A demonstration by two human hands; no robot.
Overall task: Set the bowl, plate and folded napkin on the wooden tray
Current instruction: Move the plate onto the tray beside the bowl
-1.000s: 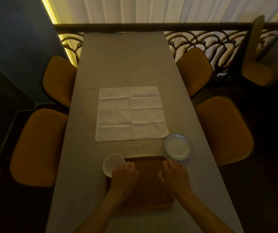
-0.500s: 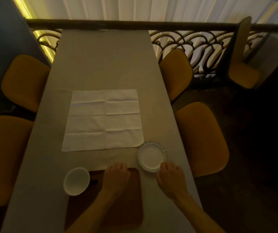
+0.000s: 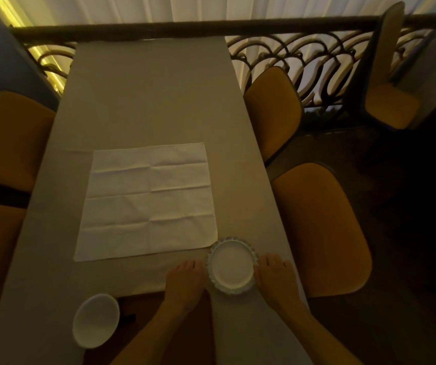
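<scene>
A small white plate with a fluted rim lies on the table just right of the dark wooden tray. My left hand rests against the plate's left edge and my right hand against its right edge, fingers flat on the table. A white bowl stands at the tray's left edge. A large white napkin lies unfolded and creased in the middle of the table, beyond the plate.
The long grey table is flanked by mustard chairs, two on the left and two on the right. A dark ornate railing and white curtains close off the far end.
Both hands have left the tray and moved right to either side of the plate. The camera view has swung right, shifting the tray and bowl to the lower left.
</scene>
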